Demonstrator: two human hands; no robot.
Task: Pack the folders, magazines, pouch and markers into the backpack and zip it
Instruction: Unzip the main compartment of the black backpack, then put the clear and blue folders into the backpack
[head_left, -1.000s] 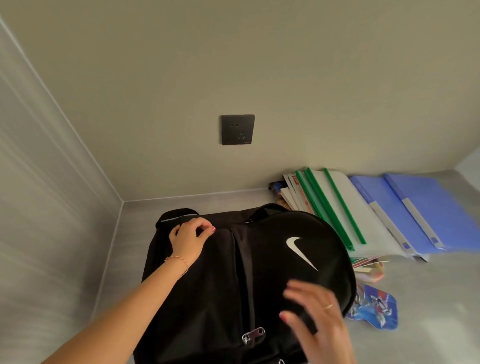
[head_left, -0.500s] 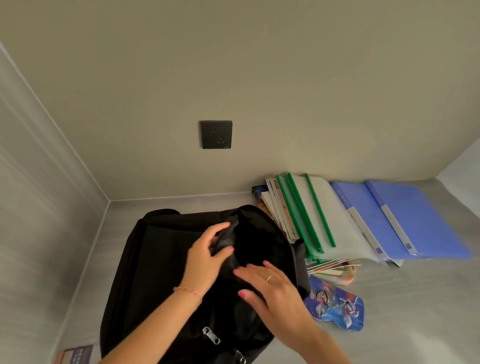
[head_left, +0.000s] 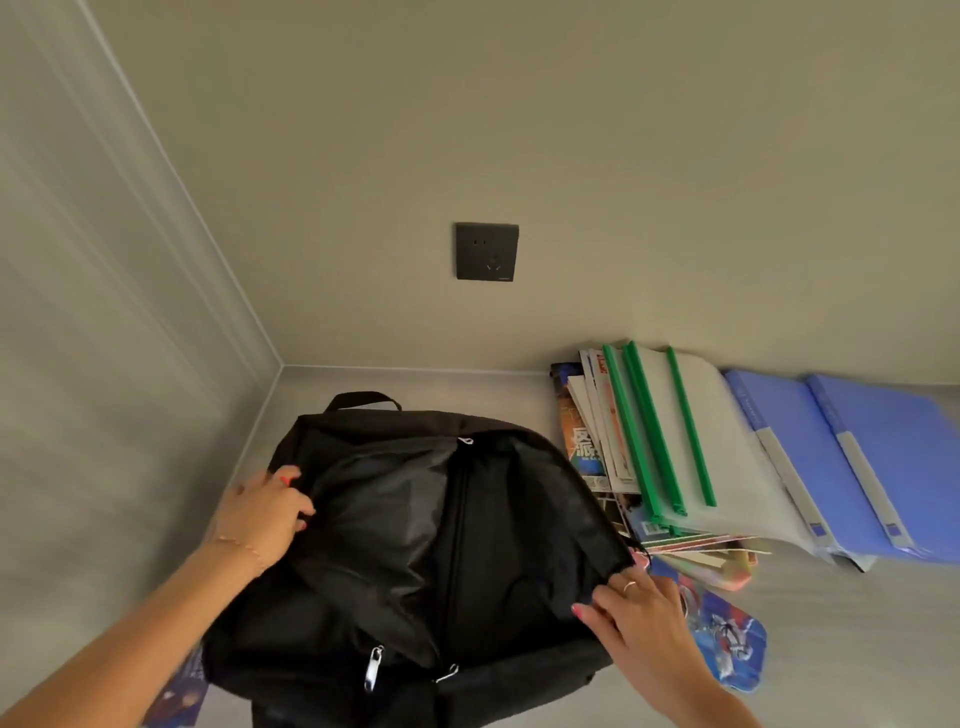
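On a grey surface in a wall corner, your left hand (head_left: 265, 512) grips the left rim of the black backpack (head_left: 498, 561), fingers curled over the fabric and partly hidden behind it. Beneath your left forearm, a printed blue item (head_left: 179, 693) pokes out from under the bag, cut off and hard to identify. The backpack lies with its main compartment pulled wide, dark lining showing; two silver zipper pulls (head_left: 373, 670) hang near its front edge. Your right hand (head_left: 641, 616) pinches the opposite rim, a ring on one finger. Just behind that hand, a blue illustrated pouch (head_left: 732, 639) lies flat, half covered by your wrist. Beside the bag, a fanned stack of magazines (head_left: 584, 441) sits under clear folders with three green spines (head_left: 652, 431); the magazine count cannot be made out. Two blue folders (head_left: 852, 457) overlap at far right, the outer one cut off by the frame. A dark wall socket (head_left: 487, 252) is mounted above.
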